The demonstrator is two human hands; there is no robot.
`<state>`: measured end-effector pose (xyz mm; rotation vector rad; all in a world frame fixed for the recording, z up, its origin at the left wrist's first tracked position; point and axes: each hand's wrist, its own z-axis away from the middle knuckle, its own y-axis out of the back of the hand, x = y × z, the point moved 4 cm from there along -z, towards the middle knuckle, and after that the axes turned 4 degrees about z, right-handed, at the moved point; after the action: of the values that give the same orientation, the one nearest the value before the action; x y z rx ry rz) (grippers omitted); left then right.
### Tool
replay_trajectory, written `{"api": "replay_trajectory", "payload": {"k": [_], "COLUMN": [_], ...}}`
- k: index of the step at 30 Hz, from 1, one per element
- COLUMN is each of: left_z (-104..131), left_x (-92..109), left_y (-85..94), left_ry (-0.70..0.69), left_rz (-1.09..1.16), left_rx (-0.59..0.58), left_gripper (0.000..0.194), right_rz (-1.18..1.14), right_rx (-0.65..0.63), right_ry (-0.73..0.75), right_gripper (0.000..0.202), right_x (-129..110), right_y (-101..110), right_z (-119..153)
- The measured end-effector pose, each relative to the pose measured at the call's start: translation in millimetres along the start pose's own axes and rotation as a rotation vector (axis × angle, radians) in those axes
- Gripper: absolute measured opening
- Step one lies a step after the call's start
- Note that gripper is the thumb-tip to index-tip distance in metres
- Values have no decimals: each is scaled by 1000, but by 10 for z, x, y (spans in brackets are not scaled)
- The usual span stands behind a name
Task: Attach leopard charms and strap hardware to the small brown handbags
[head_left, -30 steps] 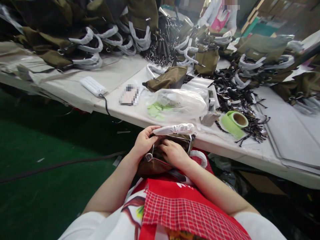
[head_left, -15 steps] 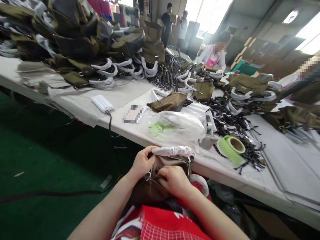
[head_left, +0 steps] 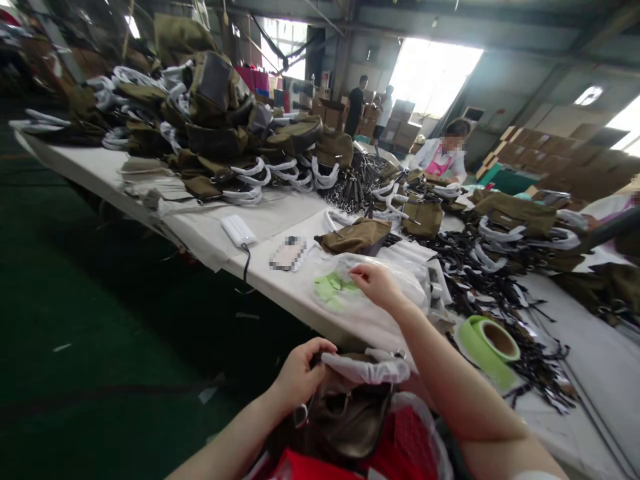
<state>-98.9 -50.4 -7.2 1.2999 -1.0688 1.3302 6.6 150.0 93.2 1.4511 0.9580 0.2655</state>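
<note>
On my lap, against the table's front edge, sits a dark brown handbag [head_left: 350, 417] with a white-wrapped handle [head_left: 365, 369] and a metal ring at its side. My left hand [head_left: 305, 373] is closed on the bag's upper left edge by the handle's end. Over the table my right hand [head_left: 375, 283] reaches out, fingers pinched together above a clear plastic bag [head_left: 400, 277]. Light green pieces [head_left: 334, 287] lie inside or on that plastic, close to the fingertips. Whatever the right fingertips may hold is too small to tell.
A green roll [head_left: 493, 343] lies right of my forearm, beside a heap of dark straps [head_left: 535, 353]. A phone [head_left: 289, 253] and a white corded device [head_left: 238, 230] lie left. Olive bags [head_left: 215, 137] are piled behind. A co-worker [head_left: 443, 157] is across the table.
My right hand has left the handbag's opening and moved forward to the plastic with the green pieces. My left hand still grips the handbag. The camera view has shifted upward and left.
</note>
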Motion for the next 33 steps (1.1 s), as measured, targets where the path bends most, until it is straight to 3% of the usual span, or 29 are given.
{"api": "replay_trajectory", "payload": {"k": [1,4,6,9,16,23,27,30,33], "left_z": [21,57,64,53,-25,-54,-33,-23,-29], "left_x": [4,21,32,26,11,20,19,25,49], "left_y": [-6,3,26,56,78,91,94,90,77], "left_ry": [5,-1,-14,-9,-31,-14,-17,-7,14], "left_rz": [20,10,-25,-41,-97,-84,-99,-92,-112], "left_rx": [-5,0,18,29,58,86,69,54,52], "left_gripper": [35,36,38,39,36,34,36,35,34], "right_rz": [72,143,158,158,-20,-245,-3,223,407], "right_rx": [-103,-184,-190,-184,-103,62,206,144,-82], "right_ry": [-1,4,-11,-54,-185,-255,-107,54,123], "right_gripper": [20,26,27,24,24,26,20,23,26], "right_x": [77,176,188,212,400,560,566,499,492], "right_y": [-210,-672,-843,-921,-622,-173,79,76,-119], "right_z": [-132,-324,-346,-344,-251,79,464,816,1105]}}
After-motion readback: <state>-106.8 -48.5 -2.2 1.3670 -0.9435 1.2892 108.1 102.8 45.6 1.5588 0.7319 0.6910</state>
